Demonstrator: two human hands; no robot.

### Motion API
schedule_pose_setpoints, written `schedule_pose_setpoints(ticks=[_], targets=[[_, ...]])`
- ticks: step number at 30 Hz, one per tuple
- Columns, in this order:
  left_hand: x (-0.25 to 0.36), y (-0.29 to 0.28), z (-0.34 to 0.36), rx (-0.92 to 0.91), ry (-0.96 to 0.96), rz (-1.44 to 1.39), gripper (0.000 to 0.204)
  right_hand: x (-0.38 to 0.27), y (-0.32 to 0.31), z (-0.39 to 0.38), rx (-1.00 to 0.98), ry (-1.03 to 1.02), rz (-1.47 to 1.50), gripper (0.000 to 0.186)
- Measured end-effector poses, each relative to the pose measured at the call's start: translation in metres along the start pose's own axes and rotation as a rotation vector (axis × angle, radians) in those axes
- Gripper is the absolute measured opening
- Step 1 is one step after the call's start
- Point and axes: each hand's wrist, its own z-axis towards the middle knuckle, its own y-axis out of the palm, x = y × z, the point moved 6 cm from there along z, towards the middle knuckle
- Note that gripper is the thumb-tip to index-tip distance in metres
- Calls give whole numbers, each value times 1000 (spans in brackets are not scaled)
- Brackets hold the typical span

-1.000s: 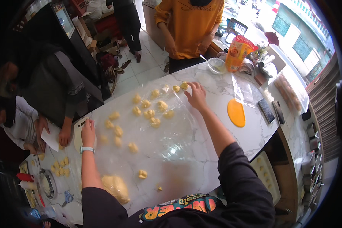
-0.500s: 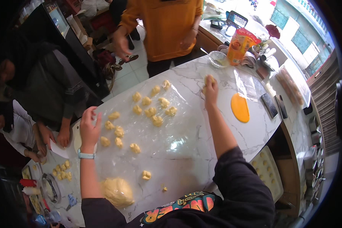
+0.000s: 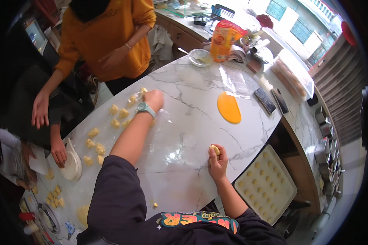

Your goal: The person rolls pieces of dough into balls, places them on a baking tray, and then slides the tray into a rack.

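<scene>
Right hand [image 3: 218, 162] grasps a dough piece [image 3: 214, 150] over the marble table [image 3: 198, 128]. Left hand [image 3: 154, 100] is blurred beside far dough lumps [image 3: 114, 109]; I can't tell whether it grips one. Its forearm partly blocks my view. Orange scraper [image 3: 229, 108], two phones [image 3: 264, 101] lie beyond; tray [image 3: 289, 192] lower right.

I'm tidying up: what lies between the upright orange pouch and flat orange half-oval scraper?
The head view shows clear plastic film there, on the white marbled table.

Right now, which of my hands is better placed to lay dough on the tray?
Likely your right hand: it holds dough and is nearer the tray; your left hand is farther off.
</scene>
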Motion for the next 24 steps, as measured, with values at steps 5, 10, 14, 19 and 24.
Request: schedule_pose_setpoints(ticks=[5,10,14,19,24], targets=[[-29,-19,-10,50,-430,151,60,2,-7,2,-6,-27,-61,15],[-92,25,6,-136,-368,168,59,-10,10,-1,-40,-98,-167,15],[-68,16,3,-123,-195,25,59,-5,-2,1,-16,-80,-183,16],[-77,4,3,56,1,-125,43,-1,-6,4,5,-132,-205,17],[-135,-13,-3,406,-93,-786,27,-9,8,2,-29,-110,-164,18]])
